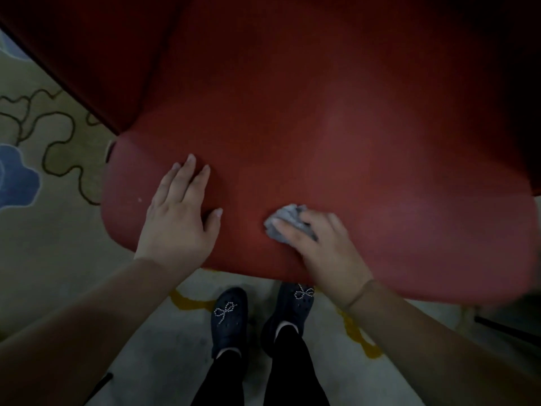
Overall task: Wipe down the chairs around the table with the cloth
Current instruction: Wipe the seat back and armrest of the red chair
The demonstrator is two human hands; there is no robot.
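Red chair seat [336, 171]: left hand [178, 212] flat, fingers straight, near front-left edge, prob. bracing. Right hand [319, 247] mid-front, clutching crumpled grey cloth [285, 222], pressed down for wiping.

Red chair seat [351, 159]; grey cloth [285, 222], flat left hand [178, 218] on it

The red chair seat [336, 159] filling the centre of the frame looks smooth and softly sheened, like leatherette. The grey cloth [285, 222] is crumpled, matt fabric. The patterned carpet [55, 159] at left appears matt, woven. The dark clogs [229, 316] at bottom centre look like matt plastic.
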